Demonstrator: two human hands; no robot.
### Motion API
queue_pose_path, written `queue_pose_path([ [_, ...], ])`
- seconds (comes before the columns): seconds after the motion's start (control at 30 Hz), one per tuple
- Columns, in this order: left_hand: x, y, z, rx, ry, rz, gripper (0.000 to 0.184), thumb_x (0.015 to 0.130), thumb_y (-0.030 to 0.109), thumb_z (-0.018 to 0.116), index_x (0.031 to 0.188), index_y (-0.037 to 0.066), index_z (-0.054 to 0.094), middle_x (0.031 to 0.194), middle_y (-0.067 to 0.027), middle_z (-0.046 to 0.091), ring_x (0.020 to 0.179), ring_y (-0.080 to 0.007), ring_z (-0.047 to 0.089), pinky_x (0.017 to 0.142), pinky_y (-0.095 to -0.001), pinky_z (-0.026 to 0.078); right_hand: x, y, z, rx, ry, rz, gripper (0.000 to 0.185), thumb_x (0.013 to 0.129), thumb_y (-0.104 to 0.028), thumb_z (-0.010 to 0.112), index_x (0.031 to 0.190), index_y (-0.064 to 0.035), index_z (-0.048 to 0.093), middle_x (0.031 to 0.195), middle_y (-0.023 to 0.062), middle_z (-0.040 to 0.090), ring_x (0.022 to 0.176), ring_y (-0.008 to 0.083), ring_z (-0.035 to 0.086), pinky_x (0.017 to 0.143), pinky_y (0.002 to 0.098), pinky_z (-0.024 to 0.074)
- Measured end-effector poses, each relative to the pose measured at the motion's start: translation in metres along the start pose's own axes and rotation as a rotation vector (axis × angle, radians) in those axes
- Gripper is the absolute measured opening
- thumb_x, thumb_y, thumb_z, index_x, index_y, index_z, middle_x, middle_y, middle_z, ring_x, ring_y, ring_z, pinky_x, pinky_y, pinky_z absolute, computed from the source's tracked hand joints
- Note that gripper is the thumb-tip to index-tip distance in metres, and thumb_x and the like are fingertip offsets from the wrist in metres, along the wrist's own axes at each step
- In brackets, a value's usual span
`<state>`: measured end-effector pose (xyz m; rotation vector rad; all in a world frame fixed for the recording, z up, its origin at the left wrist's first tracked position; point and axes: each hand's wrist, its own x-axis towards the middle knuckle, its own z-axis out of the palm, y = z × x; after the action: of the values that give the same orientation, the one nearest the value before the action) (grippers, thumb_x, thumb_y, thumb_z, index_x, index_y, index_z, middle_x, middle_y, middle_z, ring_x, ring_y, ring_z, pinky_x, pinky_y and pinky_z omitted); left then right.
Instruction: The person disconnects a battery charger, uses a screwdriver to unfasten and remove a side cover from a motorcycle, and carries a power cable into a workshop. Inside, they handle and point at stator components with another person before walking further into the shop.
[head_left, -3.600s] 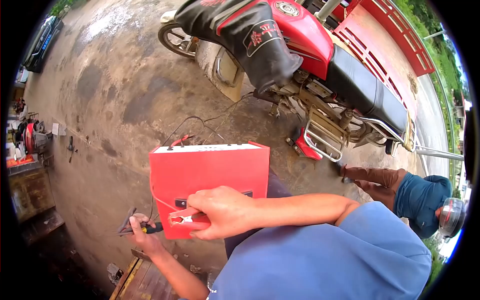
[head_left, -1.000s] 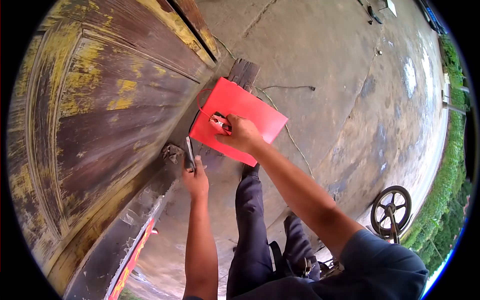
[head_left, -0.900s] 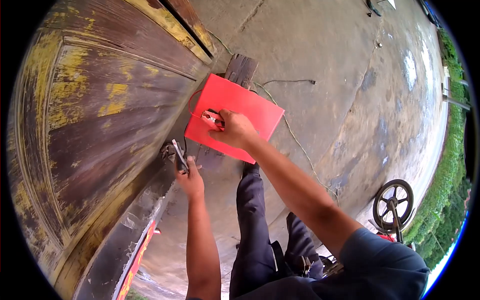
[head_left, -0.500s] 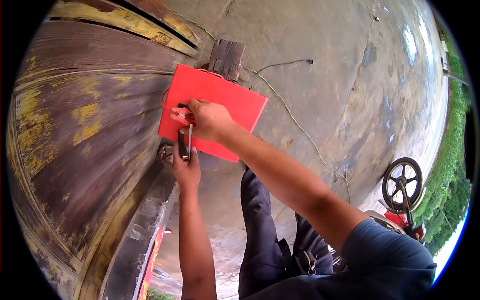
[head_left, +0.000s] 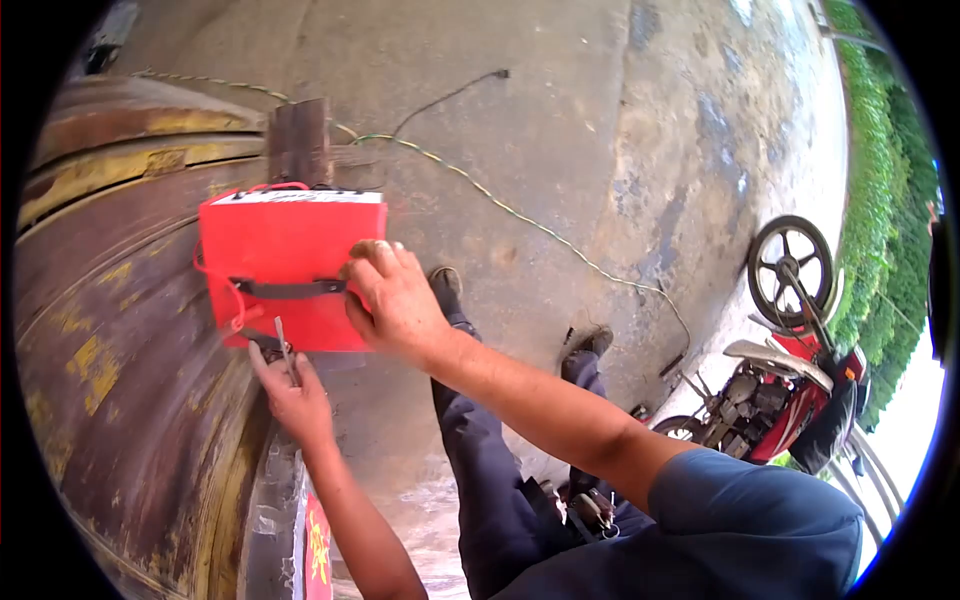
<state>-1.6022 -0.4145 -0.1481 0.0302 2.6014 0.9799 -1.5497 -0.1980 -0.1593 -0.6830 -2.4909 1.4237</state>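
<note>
A red box [head_left: 290, 235] with a black strap handle [head_left: 290, 289] on its top face sits beside a wooden block [head_left: 298, 145]. My right hand [head_left: 385, 290] is at the box's right side, past the end of the handle; its fingers are curled, and what they hold, if anything, is hidden. Low at the box's left corner, my left hand [head_left: 292, 385] is closed around a dark tool with a metal tip [head_left: 285, 345]. A red clamp [head_left: 238, 315] on a red wire lies against the box just above that hand.
A weathered wooden panel with yellow paint [head_left: 130, 330] stands on the left. A yellow-green cord [head_left: 480, 195] runs across the concrete floor [head_left: 560, 130], near a dark cable with a plug [head_left: 450, 95]. A red motorcycle [head_left: 770, 400] stands at the right.
My right hand has left the red clamp and moved to the box's right side. The box appears further left, with its handle now showing. My left hand still holds the tool.
</note>
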Motion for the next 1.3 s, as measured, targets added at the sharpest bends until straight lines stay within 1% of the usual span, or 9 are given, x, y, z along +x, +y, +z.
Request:
queue_pose_path([
  [0.1, -0.001, -0.002, 0.008, 0.370, -0.192, 0.286, 0.070, 0.098, 0.006, 0.060, 0.159, 0.005, 0.025, 0.092, -0.0097, 0.063, 0.081, -0.0206, 0.063, 0.079, -0.0333, 0.052, -0.067, 0.053, -0.038, 0.066, 0.042, 0.127, 0.026, 0.082, -0.008, 0.068, 0.106, -0.0036, 0.059, 0.115, 0.0188, 0.057, 0.107, 0.0401, 0.056, 0.093, 0.0476, 0.0462],
  [0.3, -0.015, 0.011, 0.042, 0.469, -0.203, 0.196, 0.068, 0.101, 0.010, 0.054, 0.161, 0.017, 0.024, 0.097, -0.0181, 0.062, 0.084, -0.0277, 0.063, 0.077, -0.0393, 0.051, -0.231, 0.193, -0.117, 0.067, 0.072, 0.545, 0.022, 0.084, -0.012, 0.066, 0.104, -0.0041, 0.060, 0.106, 0.0194, 0.058, 0.103, 0.0404, 0.058, 0.089, 0.0476, 0.0493],
  [0.43, -0.025, -0.013, 0.053, 0.811, -0.173, 0.627, 0.067, 0.101, 0.011, 0.055, 0.161, 0.016, 0.025, 0.096, -0.0155, 0.062, 0.083, -0.0266, 0.060, 0.076, -0.0409, 0.049, -0.353, 0.319, -0.167, -0.001, 0.115, 0.876, 0.029, 0.085, -0.017, 0.066, 0.111, -0.0067, 0.060, 0.108, 0.0209, 0.060, 0.103, 0.0412, 0.061, 0.087, 0.0489, 0.0517],
  [0.5, -0.038, -0.006, 0.065, 0.627, -0.198, 0.265, 0.067, 0.101, 0.012, 0.056, 0.161, 0.016, 0.026, 0.096, -0.0135, 0.062, 0.081, -0.0249, 0.058, 0.076, -0.0388, 0.049, -0.407, 0.399, -0.195, -0.014, 0.211, 1.010, 0.033, 0.085, -0.020, 0.067, 0.116, -0.0086, 0.060, 0.109, 0.0214, 0.061, 0.101, 0.0410, 0.063, 0.086, 0.0496, 0.0527],
  [0.57, -0.071, 0.008, 0.100, 0.617, -0.244, 0.304, 0.063, 0.100, 0.011, 0.056, 0.159, 0.013, 0.032, 0.100, -0.0145, 0.061, 0.081, -0.0233, 0.056, 0.077, -0.0354, 0.049, -0.463, 0.495, -0.214, -0.203, 0.295, 1.133, 0.044, 0.085, -0.020, 0.065, 0.127, -0.0126, 0.060, 0.104, 0.0199, 0.068, 0.098, 0.0373, 0.067, 0.085, 0.0468, 0.0545],
  [0.77, -0.224, 0.057, 0.264, 0.452, -0.384, 0.405, 0.055, 0.101, 0.008, 0.056, 0.152, -0.001, 0.039, 0.107, -0.0063, 0.058, 0.084, -0.0126, 0.051, 0.077, -0.0230, 0.044, -0.514, 0.681, -0.306, -0.390, -0.281, 1.156, 0.063, 0.090, -0.016, 0.059, 0.150, -0.0269, 0.043, 0.125, 0.0185, 0.064, 0.111, 0.0365, 0.066, 0.090, 0.0482, 0.0548],
  [0.93, -0.251, 0.044, 0.323, 0.508, -0.512, 0.385, 0.054, 0.101, 0.007, 0.055, 0.152, -0.002, 0.038, 0.092, -0.0022, 0.059, 0.067, -0.0047, 0.045, 0.057, -0.0195, 0.036, -0.490, 0.700, -0.238, -0.744, -0.162, 0.510, 0.025, 0.087, -0.016, 0.063, 0.112, -0.0182, 0.069, 0.107, 0.0127, 0.065, 0.111, 0.0317, 0.060, 0.090, 0.0429, 0.0494],
  [1.13, -0.330, 0.088, 0.363, 0.257, -0.640, 0.023, 0.048, 0.101, 0.010, 0.058, 0.145, -0.003, 0.043, 0.086, -0.0023, 0.061, 0.057, -0.0028, 0.044, 0.046, -0.0177, 0.035, -0.520, 0.659, -0.232, -0.683, -0.220, 0.791, 0.015, 0.082, -0.008, 0.058, 0.096, -0.0095, 0.059, 0.089, 0.0104, 0.072, 0.097, 0.0305, 0.067, 0.095, 0.0463, 0.0427],
  [1.3, -0.368, 0.064, 0.343, 0.063, -0.878, -0.022, 0.039, 0.101, 0.015, 0.063, 0.136, 0.001, 0.056, 0.084, 0.0008, 0.064, 0.058, -0.0011, 0.047, 0.052, -0.0188, 0.039, -0.606, 0.615, -0.340, -1.014, -0.236, 1.067, 0.020, 0.083, -0.024, 0.067, 0.095, -0.0126, 0.078, 0.124, 0.0143, 0.059, 0.123, 0.0320, 0.052, 0.099, 0.0492, 0.0419],
])
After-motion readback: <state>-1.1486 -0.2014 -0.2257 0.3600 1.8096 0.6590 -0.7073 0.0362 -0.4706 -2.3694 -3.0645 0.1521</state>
